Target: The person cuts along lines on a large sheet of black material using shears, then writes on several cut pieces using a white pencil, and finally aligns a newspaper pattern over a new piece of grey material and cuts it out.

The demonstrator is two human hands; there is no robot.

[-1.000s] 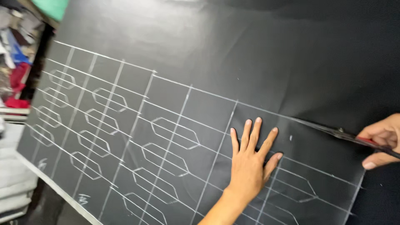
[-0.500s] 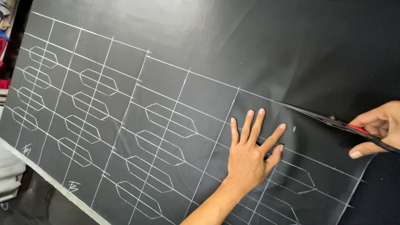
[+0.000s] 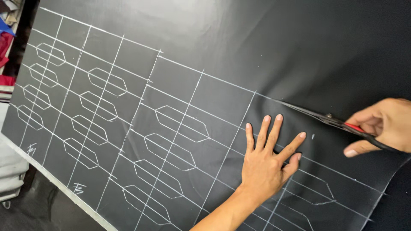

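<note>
A large black sheet (image 3: pixel 222 47) covers the table, marked with a white chalk grid and elongated hexagon outlines. My left hand (image 3: pixel 267 160) lies flat on it with fingers spread, just below the top chalk line. My right hand (image 3: pixel 381 126) grips black scissors with a red handle (image 3: pixel 325 117). The blades lie along the top chalk line, tips pointing left toward a spot above my left fingers. A cut runs through the sheet from the right edge to the blades.
The table's pale edge (image 3: pixel 55 186) runs diagonally at lower left, with dark floor beyond it. Coloured cloth pieces (image 3: pixel 6 38) lie at the far left. A white object (image 3: pixel 8 171) sits below the table edge.
The scissors and my right hand have advanced left along the chalk line, lengthening the cut. My left hand has stayed flat on the sheet. The view has shifted left across the sheet.
</note>
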